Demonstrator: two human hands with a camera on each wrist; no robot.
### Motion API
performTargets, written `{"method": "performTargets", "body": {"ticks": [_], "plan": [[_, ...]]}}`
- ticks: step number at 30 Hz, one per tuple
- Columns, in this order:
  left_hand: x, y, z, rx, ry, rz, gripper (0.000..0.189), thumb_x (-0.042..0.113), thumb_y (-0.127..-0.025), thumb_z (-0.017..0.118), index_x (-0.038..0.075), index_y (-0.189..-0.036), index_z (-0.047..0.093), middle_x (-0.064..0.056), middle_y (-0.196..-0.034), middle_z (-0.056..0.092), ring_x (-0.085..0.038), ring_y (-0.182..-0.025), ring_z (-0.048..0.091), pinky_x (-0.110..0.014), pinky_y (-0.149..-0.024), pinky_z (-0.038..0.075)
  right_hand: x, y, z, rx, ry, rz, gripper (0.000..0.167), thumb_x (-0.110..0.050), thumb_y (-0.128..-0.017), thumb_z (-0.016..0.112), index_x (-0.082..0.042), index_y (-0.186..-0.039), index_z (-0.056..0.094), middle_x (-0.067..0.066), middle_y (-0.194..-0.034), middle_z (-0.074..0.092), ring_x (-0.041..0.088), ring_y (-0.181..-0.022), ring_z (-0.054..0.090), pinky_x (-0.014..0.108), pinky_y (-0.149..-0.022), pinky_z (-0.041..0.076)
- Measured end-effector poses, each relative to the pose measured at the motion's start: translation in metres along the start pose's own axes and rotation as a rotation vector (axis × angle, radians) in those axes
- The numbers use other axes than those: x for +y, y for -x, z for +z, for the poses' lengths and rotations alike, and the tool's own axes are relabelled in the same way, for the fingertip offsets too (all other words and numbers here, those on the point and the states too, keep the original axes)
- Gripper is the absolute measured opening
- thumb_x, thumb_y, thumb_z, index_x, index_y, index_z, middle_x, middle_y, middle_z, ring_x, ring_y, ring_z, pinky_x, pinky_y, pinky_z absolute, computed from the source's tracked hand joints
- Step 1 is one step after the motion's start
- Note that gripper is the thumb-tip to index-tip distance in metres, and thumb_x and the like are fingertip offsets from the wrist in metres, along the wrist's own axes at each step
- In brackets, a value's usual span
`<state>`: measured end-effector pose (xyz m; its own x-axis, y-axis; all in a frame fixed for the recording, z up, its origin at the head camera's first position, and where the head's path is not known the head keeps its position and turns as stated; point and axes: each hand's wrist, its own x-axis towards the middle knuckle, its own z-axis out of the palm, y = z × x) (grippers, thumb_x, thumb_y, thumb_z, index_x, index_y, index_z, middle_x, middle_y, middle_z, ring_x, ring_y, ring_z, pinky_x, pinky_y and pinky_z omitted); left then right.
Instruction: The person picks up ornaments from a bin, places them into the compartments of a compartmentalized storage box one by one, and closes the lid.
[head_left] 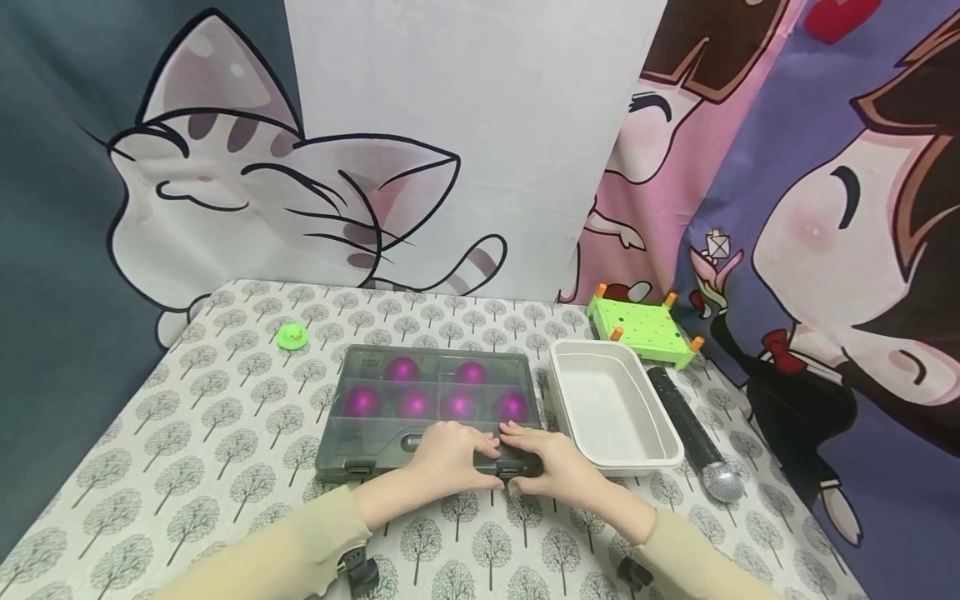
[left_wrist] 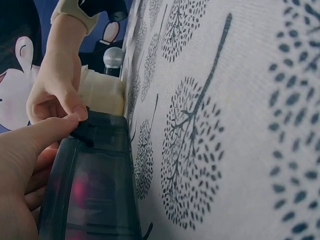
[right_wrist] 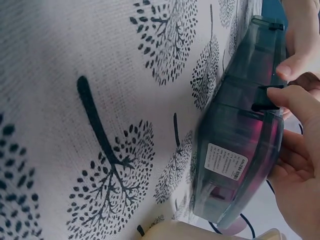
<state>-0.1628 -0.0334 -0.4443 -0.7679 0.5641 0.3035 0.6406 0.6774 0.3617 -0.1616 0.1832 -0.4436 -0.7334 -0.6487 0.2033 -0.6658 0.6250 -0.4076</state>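
Observation:
A smoky, see-through compartment box (head_left: 375, 446) lies closed on the table, with several magenta balls (head_left: 363, 402) visible through its lid. My left hand (head_left: 450, 454) grips the box's front edge close to the right-hand black latch (right_wrist: 265, 98), fingers over the lid and thumb at the front. From the other side, my right hand (head_left: 558, 462) holds that same corner. Its thumb presses on the latch in the right wrist view, while the fingers lie over the lid. Both thumbs nearly meet there. The left-hand latch (head_left: 360, 467) has no hand on it.
Right of the box stands a white plastic basin (head_left: 611, 408), with a black microphone (head_left: 697, 437) alongside it. Behind them sits a green pegged toy board (head_left: 641, 327) with orange legs. A small green duck toy (head_left: 292, 337) is at the back left. Tree-patterned cloth (head_left: 187, 467) covers the table.

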Motion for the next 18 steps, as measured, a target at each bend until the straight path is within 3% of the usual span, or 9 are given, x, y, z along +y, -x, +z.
{"method": "performTargets", "body": {"ticks": [11, 18], "plan": [[0.0005, -0.0029, 0.0035, 0.048, 0.003, -0.01, 0.023, 0.04, -0.071, 0.083, 0.024, -0.086, 0.079, 0.006, -0.099, 0.076, -0.014, -0.091, 0.073, -0.025, -0.073, 0.057, -0.0009, -0.001, -0.0015, -0.015, -0.003, 0.022, 0.05, -0.017, -0.078, 0.078, 0.001, -0.123, 0.065, 0.013, -0.136, 0.059, 0.03, -0.126, 0.057, 0.048, -0.107, 0.043], [0.0015, -0.0036, 0.0062, 0.069, -0.003, 0.012, 0.019, 0.037, -0.07, 0.082, 0.023, -0.083, 0.079, 0.004, -0.095, 0.077, -0.013, -0.089, 0.074, -0.029, -0.076, 0.058, -0.0003, -0.0022, -0.0014, -0.021, -0.034, 0.027, 0.047, -0.016, -0.079, 0.078, 0.002, -0.12, 0.066, 0.014, -0.133, 0.06, 0.03, -0.122, 0.06, 0.043, -0.105, 0.045]]}}
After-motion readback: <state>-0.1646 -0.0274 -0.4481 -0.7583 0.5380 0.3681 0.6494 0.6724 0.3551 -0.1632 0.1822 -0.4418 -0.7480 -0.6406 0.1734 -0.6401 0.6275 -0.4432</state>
